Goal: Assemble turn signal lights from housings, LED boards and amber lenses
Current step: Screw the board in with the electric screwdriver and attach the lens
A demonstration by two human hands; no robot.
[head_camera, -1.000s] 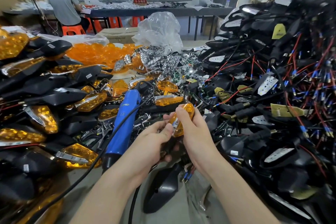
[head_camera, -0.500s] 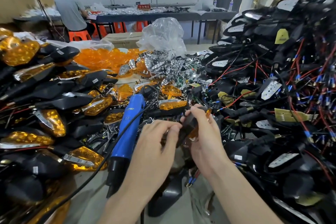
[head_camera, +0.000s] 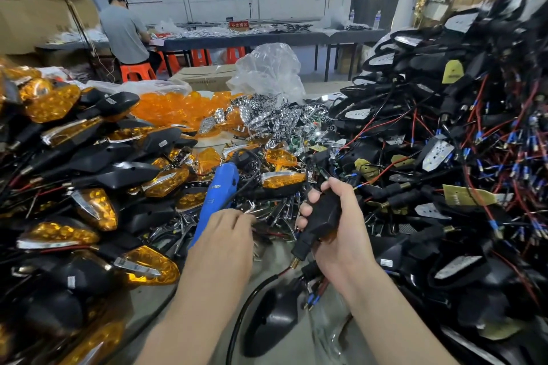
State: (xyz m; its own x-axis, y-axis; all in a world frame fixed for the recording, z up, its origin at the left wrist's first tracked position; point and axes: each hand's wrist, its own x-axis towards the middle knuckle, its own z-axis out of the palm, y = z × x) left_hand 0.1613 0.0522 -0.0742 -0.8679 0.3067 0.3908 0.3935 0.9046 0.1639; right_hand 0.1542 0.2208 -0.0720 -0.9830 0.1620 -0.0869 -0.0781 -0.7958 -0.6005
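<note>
Far left, finished lights (head_camera: pixel 89 210) w/ amber lenses are heaped on the bench (head_camera: pixel 290 344) — prob. the done pile, kept clear of raw stock. The blue screwdriver (head_camera: pixel 218 195) lies handle-near, within reach of the left hand (head_camera: pixel 225 234), which hangs palm-down, fingers loosely curled on the small metal bits, gripping nothing I can make out. The right hand (head_camera: pixel 335 231) is clenched round a black housing (head_camera: pixel 321 216), stem and wires pointing down toward the person — back side up, likely for screwing. No bins; loose amber lenses (head_camera: pixel 178 107) spill from a clear bag (head_camera: pixel 267 71) at rear-centre, LED boards (head_camera: pixel 267 118) beside it. Wired housings (head_camera: pixel 444 157) pile right.
</note>
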